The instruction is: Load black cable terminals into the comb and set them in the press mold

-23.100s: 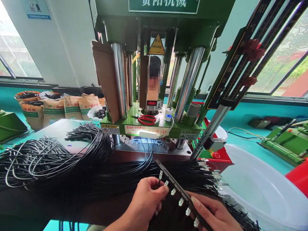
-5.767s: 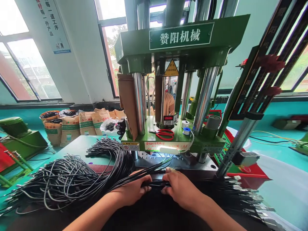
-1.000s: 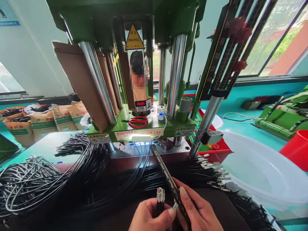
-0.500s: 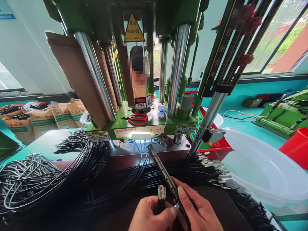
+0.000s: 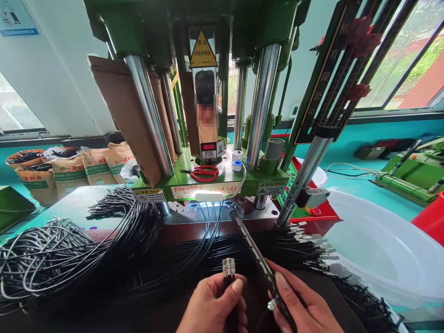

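Note:
My left hand (image 5: 213, 305) is closed around a small bundle of black cables, whose metal terminals (image 5: 228, 268) stick up above the thumb. In my right hand (image 5: 303, 303) is a long, dark, slotted metal bar (image 5: 255, 253), gripped near its lower end and slanting up and left toward the press. A single metal terminal (image 5: 272, 304) shows beside the bar, under the right fingers; whether it is fixed to the bar I cannot tell. The two hands are apart. Many black cables (image 5: 194, 259) lie just beyond them.
Ahead stands a green press (image 5: 249, 182) with steel columns, red-handled scissors (image 5: 204, 173) and a lit lamp (image 5: 209, 197). Coiled cables (image 5: 52, 259) fill the left; terminal ends (image 5: 317, 245) lie right. A white tub (image 5: 381, 231) is beyond, and sacks (image 5: 69, 171) stand at the back left.
My right hand has moved right with the bar, away from my left hand. The left hand's cable bundle has shifted slightly left and up. The view has also shifted a little.

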`<action>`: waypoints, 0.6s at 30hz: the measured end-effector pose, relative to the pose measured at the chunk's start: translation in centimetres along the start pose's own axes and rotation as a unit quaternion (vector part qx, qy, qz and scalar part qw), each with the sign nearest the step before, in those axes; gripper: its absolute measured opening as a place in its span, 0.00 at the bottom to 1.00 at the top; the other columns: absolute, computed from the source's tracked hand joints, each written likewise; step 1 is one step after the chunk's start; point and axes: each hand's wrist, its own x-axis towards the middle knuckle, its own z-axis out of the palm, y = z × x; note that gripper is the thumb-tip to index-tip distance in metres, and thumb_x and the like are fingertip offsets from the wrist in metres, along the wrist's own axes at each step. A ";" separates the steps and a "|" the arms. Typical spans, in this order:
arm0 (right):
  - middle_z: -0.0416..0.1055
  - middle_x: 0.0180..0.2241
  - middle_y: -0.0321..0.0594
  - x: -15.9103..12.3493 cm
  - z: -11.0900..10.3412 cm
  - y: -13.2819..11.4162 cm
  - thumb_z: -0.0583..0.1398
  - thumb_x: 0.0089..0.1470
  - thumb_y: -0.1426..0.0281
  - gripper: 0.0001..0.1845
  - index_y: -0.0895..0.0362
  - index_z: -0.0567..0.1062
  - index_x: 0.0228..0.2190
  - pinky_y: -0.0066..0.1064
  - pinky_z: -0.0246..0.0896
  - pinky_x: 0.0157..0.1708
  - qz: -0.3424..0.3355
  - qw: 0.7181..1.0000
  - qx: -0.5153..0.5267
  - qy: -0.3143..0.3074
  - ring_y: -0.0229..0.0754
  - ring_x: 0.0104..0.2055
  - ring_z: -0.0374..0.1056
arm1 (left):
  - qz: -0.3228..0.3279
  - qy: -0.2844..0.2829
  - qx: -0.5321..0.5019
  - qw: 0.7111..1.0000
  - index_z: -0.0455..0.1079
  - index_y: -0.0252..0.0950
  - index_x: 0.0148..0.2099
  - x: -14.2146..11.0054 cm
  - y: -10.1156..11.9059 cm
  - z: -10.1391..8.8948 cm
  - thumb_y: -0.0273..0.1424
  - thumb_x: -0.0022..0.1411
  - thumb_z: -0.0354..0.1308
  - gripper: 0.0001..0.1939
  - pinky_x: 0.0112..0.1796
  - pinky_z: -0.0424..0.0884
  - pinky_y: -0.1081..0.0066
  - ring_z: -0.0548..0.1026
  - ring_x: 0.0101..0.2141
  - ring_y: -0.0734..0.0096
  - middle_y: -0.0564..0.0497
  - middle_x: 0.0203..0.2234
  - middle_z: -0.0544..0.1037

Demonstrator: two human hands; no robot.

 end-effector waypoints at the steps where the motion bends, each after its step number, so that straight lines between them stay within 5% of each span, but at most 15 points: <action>1: 0.64 0.19 0.34 0.0 0.0 -0.2 0.62 0.48 0.51 0.33 0.54 0.70 0.53 0.22 0.55 0.15 0.000 1.000 -0.004 -0.004 0.32 0.17 0.56 | 0.003 -0.003 0.021 1.000 0.65 0.32 0.43 0.0 0.0 0.0 0.51 0.43 0.65 0.33 0.19 0.63 0.77 0.67 0.17 0.78 0.55 0.19 0.69; 5: 0.63 0.16 0.34 0.1 0.1 -0.7 0.63 0.44 0.49 0.34 0.56 0.74 0.49 0.25 0.56 0.14 -0.004 0.999 -0.036 -0.015 0.33 0.15 0.55 | 0.019 -0.006 0.118 0.993 0.63 0.32 0.41 -0.2 0.4 0.8 0.53 0.47 0.61 0.31 0.16 0.53 0.80 0.60 0.12 0.83 0.57 0.14 0.66; 18: 0.67 0.16 0.38 0.3 0.4 -1.1 0.63 0.42 0.48 0.32 0.54 0.78 0.44 0.29 0.62 0.15 -0.035 0.996 -0.084 -0.018 0.37 0.13 0.58 | 0.007 0.049 0.208 0.977 0.66 0.32 0.29 0.1 0.1 1.9 0.46 0.47 0.64 0.21 0.18 0.54 0.80 0.61 0.15 0.81 0.55 0.13 0.65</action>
